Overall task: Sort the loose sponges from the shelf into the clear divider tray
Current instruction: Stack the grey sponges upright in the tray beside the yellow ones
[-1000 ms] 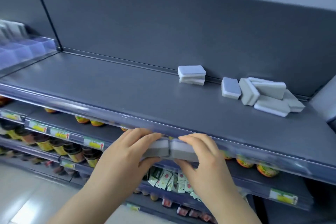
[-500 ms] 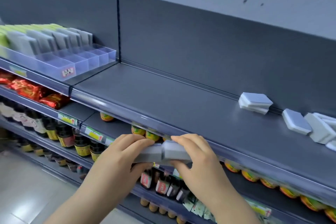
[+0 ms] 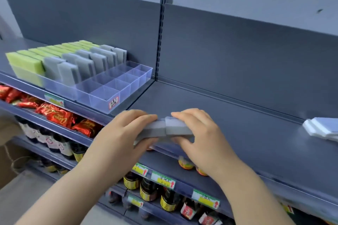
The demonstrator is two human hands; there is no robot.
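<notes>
Sponges (image 3: 164, 129) gripped end to end, left hand (image 3: 126, 133), right hand (image 3: 199, 133)

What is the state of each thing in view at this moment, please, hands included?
Left hand: closed on a grey sponge.
Right hand: closed on a second grey sponge, butted against the first.
Clear divider tray: partly filled; right-hand compartments empty.
Green sponges: upright in the tray.
Loose sponges: stacked on the shelf, not yet sorted.

2 bare hands (image 3: 126, 133), sleeveless forearms
</notes>
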